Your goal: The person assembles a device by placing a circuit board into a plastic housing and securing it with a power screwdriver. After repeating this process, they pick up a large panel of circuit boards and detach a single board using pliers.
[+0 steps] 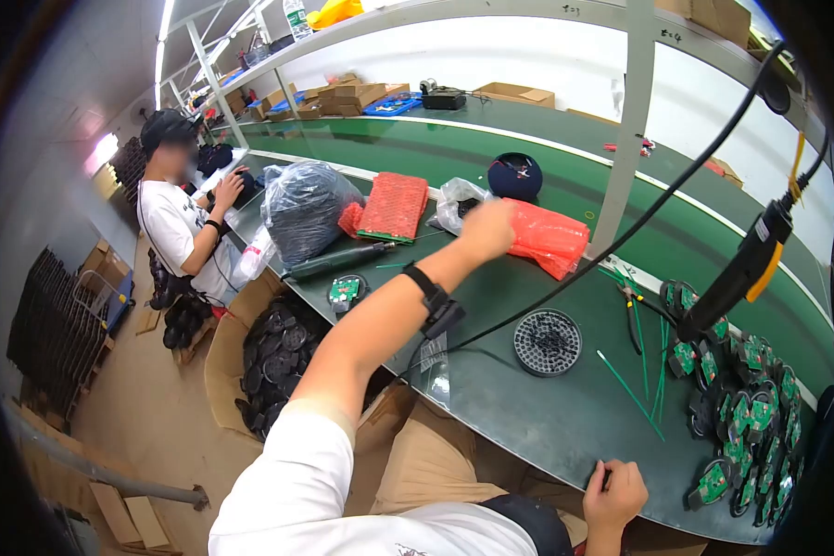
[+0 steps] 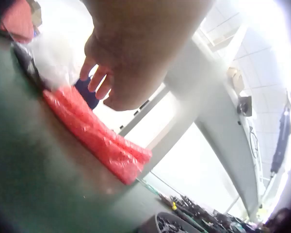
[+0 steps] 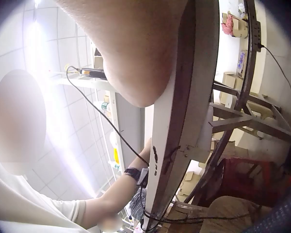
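My left hand [image 1: 486, 232] reaches across the bench beside a red bubble-wrap packet [image 1: 547, 239] and a clear bag with black parts [image 1: 456, 206]. In the left wrist view, several slightly bent fingers of the left hand [image 2: 131, 53] hang above the red packet [image 2: 94, 133] and near the whitish bag [image 2: 56, 58], with nothing seen in them. My right hand [image 1: 614, 496] rests at the bench's front edge with bent fingers; a small dark spot shows there, and I cannot tell whether it is a held thing. The right wrist view shows this hand [image 3: 140, 53] very close, its fingers hidden.
A round tray of small black parts [image 1: 548, 343] sits mid-bench. Pliers [image 1: 632, 320], green sticks and many green circuit boards [image 1: 751, 412] lie right. A power tool [image 1: 741, 264] hangs above them. Left are a green driver [image 1: 338, 261] and a grey bag [image 1: 308, 211]. Another person [image 1: 181, 208] works beyond.
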Demonstrator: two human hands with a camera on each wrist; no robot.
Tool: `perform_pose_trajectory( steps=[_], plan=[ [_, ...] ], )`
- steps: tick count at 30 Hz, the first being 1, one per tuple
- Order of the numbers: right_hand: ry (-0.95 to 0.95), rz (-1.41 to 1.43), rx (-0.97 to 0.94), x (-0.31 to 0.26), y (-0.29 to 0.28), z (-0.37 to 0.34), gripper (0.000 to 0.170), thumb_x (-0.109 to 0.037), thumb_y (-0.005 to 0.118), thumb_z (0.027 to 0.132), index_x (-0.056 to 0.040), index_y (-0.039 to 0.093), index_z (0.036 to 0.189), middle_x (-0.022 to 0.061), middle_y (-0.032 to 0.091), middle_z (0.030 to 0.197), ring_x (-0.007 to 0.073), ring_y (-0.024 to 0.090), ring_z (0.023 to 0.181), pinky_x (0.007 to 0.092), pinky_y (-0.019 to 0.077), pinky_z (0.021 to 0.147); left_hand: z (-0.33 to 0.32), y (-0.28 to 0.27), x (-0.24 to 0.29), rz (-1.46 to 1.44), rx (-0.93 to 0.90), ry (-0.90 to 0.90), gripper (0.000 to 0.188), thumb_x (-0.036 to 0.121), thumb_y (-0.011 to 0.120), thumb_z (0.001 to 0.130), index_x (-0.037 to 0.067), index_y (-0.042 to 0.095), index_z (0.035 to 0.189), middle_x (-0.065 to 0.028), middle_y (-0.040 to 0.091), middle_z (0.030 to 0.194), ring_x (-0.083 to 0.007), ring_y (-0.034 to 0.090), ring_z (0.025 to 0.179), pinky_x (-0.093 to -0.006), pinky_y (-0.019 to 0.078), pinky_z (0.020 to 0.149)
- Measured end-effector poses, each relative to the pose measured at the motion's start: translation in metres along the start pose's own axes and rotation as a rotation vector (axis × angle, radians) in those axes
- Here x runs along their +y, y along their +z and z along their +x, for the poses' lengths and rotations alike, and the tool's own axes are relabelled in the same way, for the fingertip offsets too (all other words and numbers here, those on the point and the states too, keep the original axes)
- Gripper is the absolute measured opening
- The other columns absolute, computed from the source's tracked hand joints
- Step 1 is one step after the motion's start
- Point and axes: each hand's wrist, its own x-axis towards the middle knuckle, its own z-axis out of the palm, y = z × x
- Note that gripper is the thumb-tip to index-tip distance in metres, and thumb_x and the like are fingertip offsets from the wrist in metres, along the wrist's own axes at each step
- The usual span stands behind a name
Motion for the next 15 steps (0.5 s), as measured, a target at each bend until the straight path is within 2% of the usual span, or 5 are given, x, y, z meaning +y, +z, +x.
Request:
perform_pose_trajectory(
  steps=[4,7,9,10,15],
  plan=[
    [0.002,0.007,-0.007,-0.001,0.0,-0.001,0.016,-0.002,0.077,0.081,-0.0063,0.062,0.082,0.0071,0.048,0.067,0.0267,0.045,0.051,0.0408,0.0331,0.049,0.0,-0.07,-0.076,0.277,0.298,-0.336,0.022,0.02,0.066,0.091,0.003,0.071,0.104,-0.0222,0.071,0.108,-0.0411,0.068,0.106,-0.0529,0.0555,0.09],
    [-0.009,-0.01,-0.006,0.0,0.002,0.001,0.016,-0.002,0.077,0.081,-0.0062,0.061,0.082,0.0073,0.049,0.068,0.0266,0.045,0.051,0.0408,0.033,0.049,-0.022,-0.095,-0.115,0.482,0.099,-0.558,0.056,0.049,0.073,0.092,0.002,0.068,0.121,-0.0199,0.067,0.124,-0.0383,0.066,0.12,-0.0496,0.0577,0.095],
    [-0.015,-0.023,-0.005,0.002,0.002,-0.001,0.017,-0.001,0.076,0.081,-0.0062,0.06,0.081,0.0074,0.049,0.068,0.0265,0.045,0.051,0.0408,0.033,0.05,-0.031,-0.098,-0.118,0.531,-0.241,-0.856,0.099,0.067,0.081,0.079,0.002,0.053,0.147,-0.0236,0.053,0.146,-0.0418,0.055,0.135,-0.0523,0.0508,0.107],
    [0.012,-0.035,-0.037,0.003,0.002,-0.003,0.016,-0.004,0.077,0.08,-0.0067,0.062,0.082,0.0082,0.051,0.069,0.0292,0.049,0.054,0.042,0.0359,0.051,-0.029,-0.093,-0.121,0.494,-0.296,-0.941,0.131,0.076,0.083,0.07,0.001,0.029,0.163,-0.0259,0.04,0.157,-0.0463,0.045,0.142,-0.0573,0.0436,0.113],
    [0.045,-0.058,-0.073,0.001,0.0,-0.003,0.015,-0.005,0.077,0.08,-0.0073,0.063,0.082,0.0088,0.053,0.071,0.0313,0.053,0.057,0.0427,0.0382,0.052,-0.025,-0.085,-0.13,0.436,-0.24,-0.975,0.131,0.07,0.083,0.069,0.007,0.021,0.166,-0.0293,0.034,0.161,-0.0495,0.041,0.145,-0.0632,0.0401,0.113]
  ],
)
